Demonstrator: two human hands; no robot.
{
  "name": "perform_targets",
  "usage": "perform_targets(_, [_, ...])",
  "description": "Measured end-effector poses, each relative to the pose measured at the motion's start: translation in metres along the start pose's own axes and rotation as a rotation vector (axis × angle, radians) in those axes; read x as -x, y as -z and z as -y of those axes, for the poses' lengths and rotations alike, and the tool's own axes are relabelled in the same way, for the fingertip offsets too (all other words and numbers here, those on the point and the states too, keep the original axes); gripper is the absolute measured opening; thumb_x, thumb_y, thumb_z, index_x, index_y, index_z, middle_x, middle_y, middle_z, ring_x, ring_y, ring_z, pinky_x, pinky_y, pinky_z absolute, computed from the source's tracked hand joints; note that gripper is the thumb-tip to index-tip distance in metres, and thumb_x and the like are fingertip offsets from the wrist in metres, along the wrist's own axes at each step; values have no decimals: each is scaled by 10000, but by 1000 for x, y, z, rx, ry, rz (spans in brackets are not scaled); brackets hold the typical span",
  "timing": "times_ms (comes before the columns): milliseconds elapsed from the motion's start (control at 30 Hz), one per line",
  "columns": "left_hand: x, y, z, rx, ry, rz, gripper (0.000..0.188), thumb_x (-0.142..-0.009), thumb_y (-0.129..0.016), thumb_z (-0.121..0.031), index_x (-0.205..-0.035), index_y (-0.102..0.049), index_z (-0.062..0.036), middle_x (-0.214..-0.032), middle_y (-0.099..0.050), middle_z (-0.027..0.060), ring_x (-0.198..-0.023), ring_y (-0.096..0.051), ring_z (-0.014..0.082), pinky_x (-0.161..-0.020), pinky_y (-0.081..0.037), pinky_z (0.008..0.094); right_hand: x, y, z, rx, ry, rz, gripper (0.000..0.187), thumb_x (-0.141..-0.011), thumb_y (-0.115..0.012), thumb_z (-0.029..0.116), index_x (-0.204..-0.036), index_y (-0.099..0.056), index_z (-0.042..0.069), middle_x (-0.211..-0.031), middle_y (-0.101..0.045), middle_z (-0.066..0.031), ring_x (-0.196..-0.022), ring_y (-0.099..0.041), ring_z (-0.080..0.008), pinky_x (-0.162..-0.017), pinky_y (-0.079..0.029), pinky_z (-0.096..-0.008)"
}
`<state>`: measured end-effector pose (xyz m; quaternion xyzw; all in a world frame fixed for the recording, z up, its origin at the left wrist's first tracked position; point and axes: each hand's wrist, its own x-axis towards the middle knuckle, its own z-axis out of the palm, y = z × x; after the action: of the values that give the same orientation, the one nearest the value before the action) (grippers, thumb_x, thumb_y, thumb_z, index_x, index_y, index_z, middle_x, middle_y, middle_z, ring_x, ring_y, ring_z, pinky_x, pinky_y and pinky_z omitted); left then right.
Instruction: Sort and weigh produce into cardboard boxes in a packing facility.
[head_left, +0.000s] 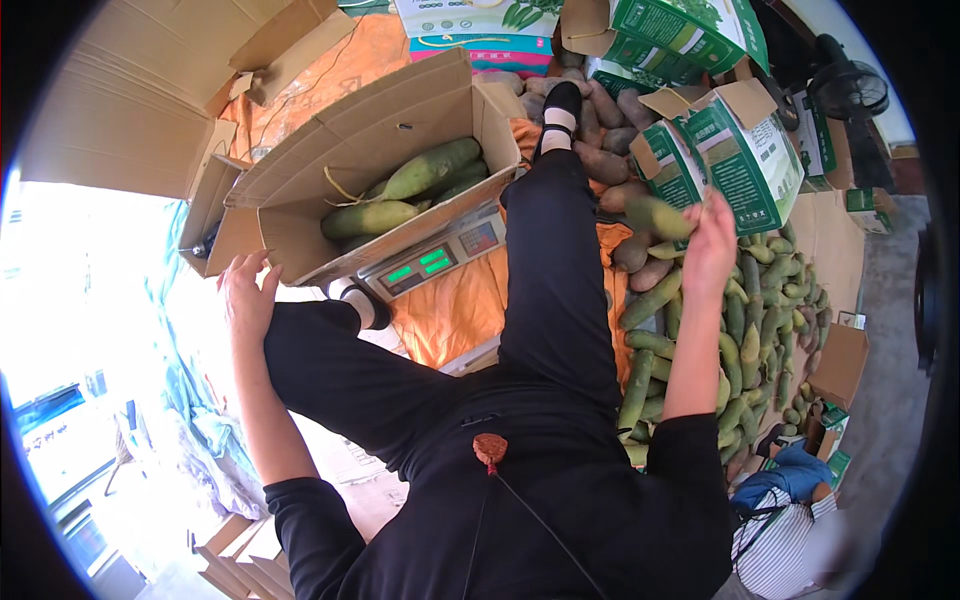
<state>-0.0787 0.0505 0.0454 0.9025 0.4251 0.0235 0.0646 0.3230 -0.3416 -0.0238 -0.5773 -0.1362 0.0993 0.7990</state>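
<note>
My right hand (712, 238), raised over the heap at my right, is closed on the end of a green radish (655, 216), which is slightly blurred. The fingers of my left hand (250, 297) are apart and hold nothing; it is by my left knee, next to the near corner of an open cardboard box (365, 118). Several large green radishes (432, 168) lie inside that box. Under it is a digital scale (440, 258) with lit green displays. A big pile of green radishes (745, 335) spreads out on my right.
Reddish root vegetables (603, 163) lie around my right foot. Green-and-white cartons (745, 160) stand beyond my right hand, near a black fan (848, 90). Orange sheeting (450, 310) covers the floor between my legs. Another person (785, 530) is at the lower right.
</note>
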Motion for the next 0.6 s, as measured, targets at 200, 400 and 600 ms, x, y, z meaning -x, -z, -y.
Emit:
perform_targets(200, [0,1,0,0,5,6,330,-785,-668,-214,-1051,-649,-20,-883,-621,150,-887,-595,300,-857,-409,409,-46,-115,84,-428,47,284,288,-889,-461,18,-1166,-517,-43,-892,-541,-91,-884,-488,-181,-865,-385,-311])
perform_targets(400, [1,-1,3,-6,-1,-6,325,-783,-674,-220,-1049,-654,-33,-888,-621,144,-886,-595,299,-859,-408,407,-58,-202,51,-456,-95,489,310,-861,-610,149,-1166,-557,133,-988,-633,-87,-892,-600,-212,-857,-452,-308])
perform_targets(600, [1,-2,5,3,18,-16,314,-778,-679,-207,-1045,-657,-42,-874,-626,134,-888,-593,309,-845,-419,411,-15,-275,3,167,95,674,281,-866,-528,98,-1134,-576,25,-892,-670,-92,-794,-623,-200,-768,-485,-331])
